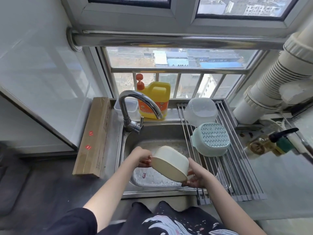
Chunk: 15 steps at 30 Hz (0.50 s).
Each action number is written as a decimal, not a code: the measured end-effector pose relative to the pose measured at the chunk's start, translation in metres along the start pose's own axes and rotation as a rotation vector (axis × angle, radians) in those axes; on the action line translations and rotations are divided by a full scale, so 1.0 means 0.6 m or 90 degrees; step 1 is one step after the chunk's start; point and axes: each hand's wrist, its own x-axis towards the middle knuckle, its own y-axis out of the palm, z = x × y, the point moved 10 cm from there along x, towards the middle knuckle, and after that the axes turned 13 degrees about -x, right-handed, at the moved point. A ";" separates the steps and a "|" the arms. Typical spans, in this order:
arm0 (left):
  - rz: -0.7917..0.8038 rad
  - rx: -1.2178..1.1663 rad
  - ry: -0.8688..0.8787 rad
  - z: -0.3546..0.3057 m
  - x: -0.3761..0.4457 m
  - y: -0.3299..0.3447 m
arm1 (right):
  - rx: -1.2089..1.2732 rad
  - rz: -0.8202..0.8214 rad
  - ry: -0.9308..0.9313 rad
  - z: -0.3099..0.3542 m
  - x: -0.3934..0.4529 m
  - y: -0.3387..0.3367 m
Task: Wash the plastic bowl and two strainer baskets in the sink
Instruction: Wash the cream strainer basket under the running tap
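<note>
I see a cream basket [170, 162] held over the sink [149, 133], tipped on its side, bottom facing away, smooth rounded-square plastic. Left hand [143, 158] grips its left rim, fingers curled on the edge; right hand [194, 179] cups and holds the lower right rim from beneath. Sink is stainless steel, wet, foam streaks on the floor. A roll-up rack [237, 175] of steel rods covers the sink's right part. On it a teal basket [210, 141] sits upside down, perforated grid bottom up, and just behind it, touching, a clear bowl [201, 111], also upside down, frosted plastic. Curved chrome tap [135, 102] at the back left, yellow soap bottle [154, 100] with orange pump behind it, beside a clear box [132, 106]. Long cardboard box [94, 136] lies left of the sink. Window with metal bars behind; ribbed white pipe [279, 77] at right.
</note>
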 end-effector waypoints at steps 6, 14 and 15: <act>0.018 0.102 0.113 -0.023 0.002 -0.009 | 0.101 0.040 -0.177 0.038 0.001 -0.006; 0.186 0.148 0.132 0.006 -0.030 0.068 | -0.120 -0.121 -0.477 0.067 -0.066 -0.062; 0.189 0.139 0.141 0.007 -0.036 0.078 | -0.102 -0.159 -0.475 0.061 -0.068 -0.076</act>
